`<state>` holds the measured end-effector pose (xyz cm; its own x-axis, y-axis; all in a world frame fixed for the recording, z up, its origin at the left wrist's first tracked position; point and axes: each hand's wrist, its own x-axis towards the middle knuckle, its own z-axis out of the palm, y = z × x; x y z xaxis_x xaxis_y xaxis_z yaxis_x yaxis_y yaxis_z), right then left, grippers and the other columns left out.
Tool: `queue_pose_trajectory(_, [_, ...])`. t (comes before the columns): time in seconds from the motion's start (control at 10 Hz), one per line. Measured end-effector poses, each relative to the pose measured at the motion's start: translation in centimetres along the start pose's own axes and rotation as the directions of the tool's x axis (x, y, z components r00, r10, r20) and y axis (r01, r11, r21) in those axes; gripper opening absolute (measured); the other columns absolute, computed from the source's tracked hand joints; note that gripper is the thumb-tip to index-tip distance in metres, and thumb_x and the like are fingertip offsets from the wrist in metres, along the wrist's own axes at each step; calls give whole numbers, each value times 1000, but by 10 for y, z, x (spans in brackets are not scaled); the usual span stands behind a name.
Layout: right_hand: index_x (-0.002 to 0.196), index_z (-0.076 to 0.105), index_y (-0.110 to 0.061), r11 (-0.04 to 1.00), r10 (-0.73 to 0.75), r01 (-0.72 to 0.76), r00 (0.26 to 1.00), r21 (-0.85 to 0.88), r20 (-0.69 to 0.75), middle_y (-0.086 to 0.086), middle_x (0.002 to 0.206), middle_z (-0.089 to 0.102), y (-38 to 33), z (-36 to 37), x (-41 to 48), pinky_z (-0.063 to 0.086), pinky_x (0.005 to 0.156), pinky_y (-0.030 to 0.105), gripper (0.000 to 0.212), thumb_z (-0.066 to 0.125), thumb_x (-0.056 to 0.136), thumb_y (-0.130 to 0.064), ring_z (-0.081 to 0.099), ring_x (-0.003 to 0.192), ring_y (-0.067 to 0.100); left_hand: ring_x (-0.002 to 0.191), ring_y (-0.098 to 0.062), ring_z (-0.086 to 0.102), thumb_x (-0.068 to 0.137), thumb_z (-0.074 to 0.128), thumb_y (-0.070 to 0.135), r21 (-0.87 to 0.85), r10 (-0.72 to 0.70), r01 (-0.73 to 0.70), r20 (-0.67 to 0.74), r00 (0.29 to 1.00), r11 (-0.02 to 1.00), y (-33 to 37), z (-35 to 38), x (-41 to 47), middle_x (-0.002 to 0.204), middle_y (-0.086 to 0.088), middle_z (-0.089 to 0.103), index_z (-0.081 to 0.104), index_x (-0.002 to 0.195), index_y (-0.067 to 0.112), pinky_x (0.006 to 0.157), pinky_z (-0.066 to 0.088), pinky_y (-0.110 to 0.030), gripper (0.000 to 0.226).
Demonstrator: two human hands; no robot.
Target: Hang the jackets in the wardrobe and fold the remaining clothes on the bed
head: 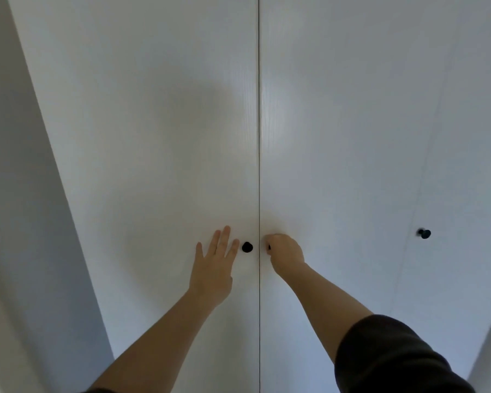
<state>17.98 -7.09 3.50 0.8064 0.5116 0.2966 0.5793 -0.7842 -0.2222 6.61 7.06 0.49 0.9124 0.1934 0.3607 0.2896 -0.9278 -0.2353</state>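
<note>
A white wardrobe fills the head view, its two middle doors closed along a thin seam. The left door carries a small black knob. My left hand lies flat and open on this door, fingers spread, just left of that knob without gripping it. On the right door, my right hand is closed around that door's knob, of which only a dark sliver shows beside my fingers. No jackets, clothes or bed are in view.
A third wardrobe door at the right has its own black knob. A plain wall runs along the wardrobe's left side. A dark sleeve covers my right upper arm.
</note>
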Motion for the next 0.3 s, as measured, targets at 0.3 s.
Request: queue_pose_trajectory(0.3, [141,38,-29,976,-138,118,985,181,102,5,136,47,5,-72,-25,45,98,38,47,52,96,-27,51,120,24,146,-31,-16,95,43,27,112,24,-24,5,1000,993,-22,-30,4,156,-6,-28,-4,153,21,117,10,-53,75])
